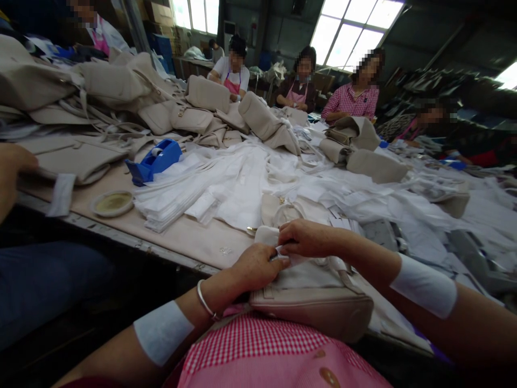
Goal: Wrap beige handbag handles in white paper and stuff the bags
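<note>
A beige handbag (319, 310) rests at the table edge against my apron, with thin white wrapping (309, 275) over its upper side. My left hand (258, 267) is closed at the bag's top left, thumb pressed against its fingers on an edge of the white wrapping. Just above and touching it, my right hand (305, 240) pinches the same white material. The exact spot they grip is partly hidden by the fingers. Behind my right hand stands a beige handle loop (286, 213), and a small gold-coloured metal piece (251, 230) shows left of the wrapping.
Stacked white sheets (181, 199) and a blue tape dispenser (155, 161) lie ahead to the left, near a round shallow dish (112, 203). Beige bags (208, 97) pile up farther back. A grey dispenser (382, 234) sits at right. Another person's hand (16, 164) is at far left; several people work across the table.
</note>
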### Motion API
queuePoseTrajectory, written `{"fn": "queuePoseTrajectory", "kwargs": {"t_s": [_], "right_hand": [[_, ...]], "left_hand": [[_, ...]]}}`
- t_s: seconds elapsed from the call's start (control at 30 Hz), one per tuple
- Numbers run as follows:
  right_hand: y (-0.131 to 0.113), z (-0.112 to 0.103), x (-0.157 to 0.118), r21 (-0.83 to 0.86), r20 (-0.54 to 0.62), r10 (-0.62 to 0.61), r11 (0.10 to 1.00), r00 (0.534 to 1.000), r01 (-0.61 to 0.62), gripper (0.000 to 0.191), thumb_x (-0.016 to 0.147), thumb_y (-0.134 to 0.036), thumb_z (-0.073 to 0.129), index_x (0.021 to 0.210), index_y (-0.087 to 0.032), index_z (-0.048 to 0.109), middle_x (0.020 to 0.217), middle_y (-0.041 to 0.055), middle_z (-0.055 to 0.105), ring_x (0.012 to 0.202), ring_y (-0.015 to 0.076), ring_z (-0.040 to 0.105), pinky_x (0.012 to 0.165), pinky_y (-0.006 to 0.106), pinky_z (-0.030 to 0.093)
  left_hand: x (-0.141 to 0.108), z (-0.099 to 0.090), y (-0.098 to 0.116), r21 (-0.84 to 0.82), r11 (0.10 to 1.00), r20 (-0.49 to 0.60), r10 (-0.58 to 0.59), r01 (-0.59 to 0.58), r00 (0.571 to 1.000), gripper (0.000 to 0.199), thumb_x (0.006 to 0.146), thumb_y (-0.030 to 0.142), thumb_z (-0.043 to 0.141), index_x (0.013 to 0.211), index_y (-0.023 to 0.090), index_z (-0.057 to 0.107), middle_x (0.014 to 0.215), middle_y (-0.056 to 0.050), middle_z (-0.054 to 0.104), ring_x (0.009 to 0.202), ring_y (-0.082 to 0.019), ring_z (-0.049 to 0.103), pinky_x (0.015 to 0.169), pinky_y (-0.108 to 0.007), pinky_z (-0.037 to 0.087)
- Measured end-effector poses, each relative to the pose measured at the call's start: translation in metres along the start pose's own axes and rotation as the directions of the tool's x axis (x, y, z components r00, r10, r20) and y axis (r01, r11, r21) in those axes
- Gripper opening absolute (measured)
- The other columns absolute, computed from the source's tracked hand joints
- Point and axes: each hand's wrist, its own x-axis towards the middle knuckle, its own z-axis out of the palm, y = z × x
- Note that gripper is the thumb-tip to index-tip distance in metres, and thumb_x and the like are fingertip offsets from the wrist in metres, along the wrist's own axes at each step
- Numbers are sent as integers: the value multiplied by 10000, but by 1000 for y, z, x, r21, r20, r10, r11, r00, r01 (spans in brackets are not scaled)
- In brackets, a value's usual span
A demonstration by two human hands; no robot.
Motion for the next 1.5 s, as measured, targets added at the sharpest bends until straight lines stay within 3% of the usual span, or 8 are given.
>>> {"fn": "queuePoseTrajectory", "kwargs": {"t_s": [0.23, 0.5, 0.7, 0.87, 1.03, 1.17, 1.3, 1.5], "right_hand": [[-5, 22, -3, -123, -160, 18, 992, 987, -38, 172, 842, -174, 605, 687, -132, 666, 724, 51, 629, 653, 130, 535, 613, 242, 363], [-8, 44, -14, -368, -311, -74, 929, 948, -48, 235, 908, -220, 505, 727, -141, 634, 760, 72, 613, 649, 155, 502, 589, 293, 306], [-4, 54, -21, -267, -427, -151, 963, 891, 35, 326, 950, -245, 470, 679, -150, 625, 686, 49, 548, 625, 147, 468, 583, 290, 310], [-8, 57, -33, -152, -389, -128, 986, 912, 73, 236, 952, -260, 488, 889, -145, 684, 829, 85, 593, 774, 183, 522, 715, 312, 388], [-12, 59, -41, -349, -362, -147, 937, 921, 12, 266, 903, -279, 574, 1109, -128, 646, 977, 117, 607, 882, 238, 495, 822, 401, 361], [-9, 64, -38, -511, -315, -231, 859, 920, 40, 190, 942, -220, 508, 986, -134, 672, 896, 88, 608, 802, 217, 451, 762, 385, 344], [-6, 65, -35, -527, -320, -284, 846, 904, 79, 177, 942, -201, 516, 878, -164, 676, 898, 64, 619, 791, 204, 438, 763, 376, 343], [-9, 62, -35, -489, -364, -275, 869, 890, 69, 184, 949, -212, 514, 920, -155, 686, 869, 60, 643, 789, 197, 493, 784, 380, 397]], "left_hand": [[1, 2, -2, -12, 1000, -17, 15, -15, 1000, 326, 845, 441, 540, 803, 176, 726, 671, -38, 690, 635, -184, 593, 569, -264, 391], [4, 1, -3, -9, 997, -4, 83, -83, 997, 302, 846, 386, 538, 774, 160, 727, 637, -18, 658, 605, -157, 552, 558, -246, 376], [2, 2, -5, -94, 992, 1, 87, -86, 996, 325, 847, 394, 535, 744, 144, 716, 599, -1, 622, 556, -126, 504, 530, -231, 359], [2, 2, -8, -207, 977, 30, 52, -45, 998, 347, 831, 432, 559, 721, 132, 693, 584, 5, 594, 547, -115, 483, 511, -224, 349], [2, -4, -12, -336, 942, 119, 40, 2, 992, 330, 825, 422, 563, 740, 127, 684, 643, -13, 635, 590, -121, 526, 557, -225, 388], [4, -11, -10, -458, 883, 225, 7, 99, 974, 296, 768, 404, 618, 743, 116, 682, 654, -22, 645, 581, -118, 523, 559, -225, 389], [6, -14, -8, -532, 820, 266, -75, 212, 961, 277, 742, 363, 590, 677, 107, 672, 624, -40, 639, 543, -117, 502, 512, -224, 350], [6, -10, -12, -528, 832, 257, -32, 168, 966, 349, 805, 443, 597, 783, 106, 686, 642, -34, 650, 537, -105, 489, 516, -214, 327]]}}
